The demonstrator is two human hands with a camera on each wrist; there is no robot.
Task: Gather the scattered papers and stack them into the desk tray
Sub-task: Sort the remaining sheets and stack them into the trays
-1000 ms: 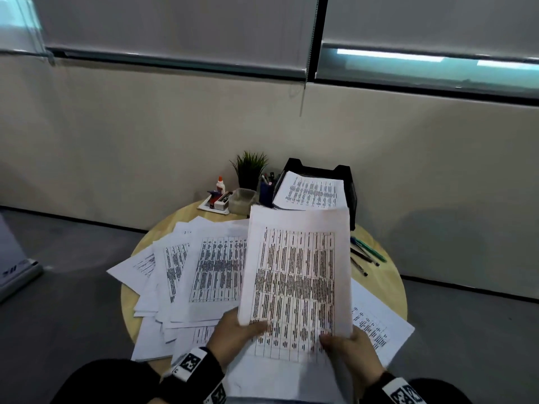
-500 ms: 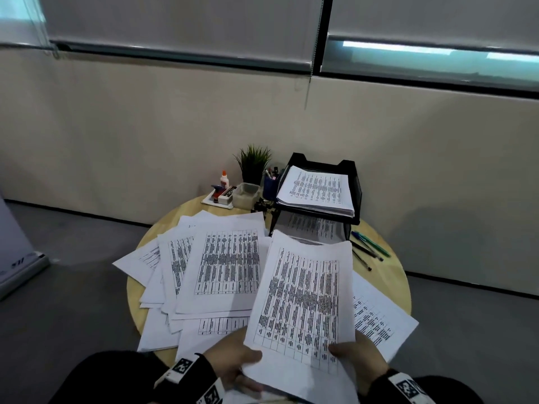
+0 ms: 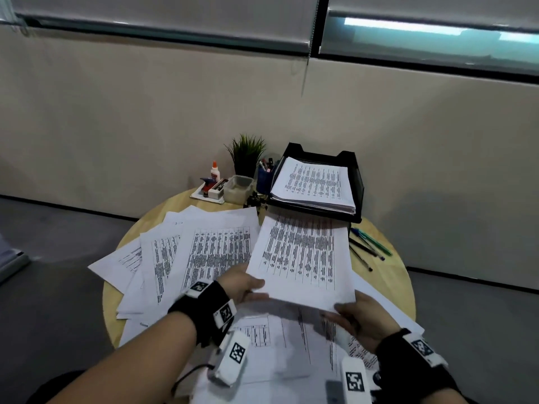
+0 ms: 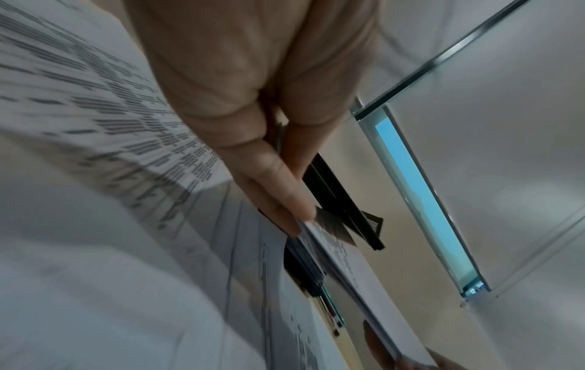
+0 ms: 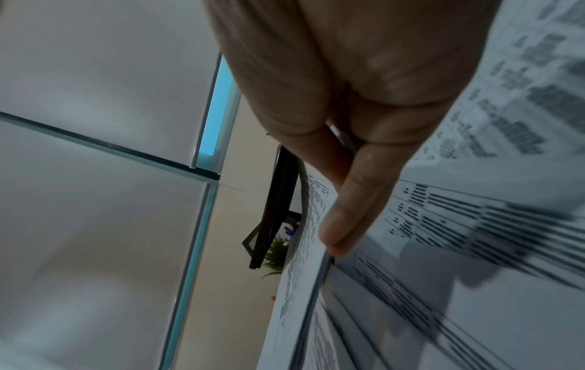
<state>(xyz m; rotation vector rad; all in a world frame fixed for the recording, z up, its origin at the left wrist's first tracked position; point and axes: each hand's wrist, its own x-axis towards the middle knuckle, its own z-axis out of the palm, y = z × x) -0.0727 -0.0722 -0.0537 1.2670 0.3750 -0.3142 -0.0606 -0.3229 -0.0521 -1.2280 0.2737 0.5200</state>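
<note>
Both hands hold a thin stack of printed sheets nearly level above the round wooden table. My left hand pinches its near left corner, my right hand its near right corner. The far edge of the stack points at the black desk tray, whose top tier carries a pile of printed papers. More loose sheets lie fanned over the left and near parts of the table. In the left wrist view the fingers clamp the paper edge; in the right wrist view the fingers do likewise.
Behind the loose sheets stand a small plant, a glue bottle, a white dish of small items, a clear box and a pen cup. Several pens lie right of the tray. A beige wall runs close behind.
The held stack has tipped from upright to nearly flat and moved forward toward the tray. My arms have stretched out over the table.
</note>
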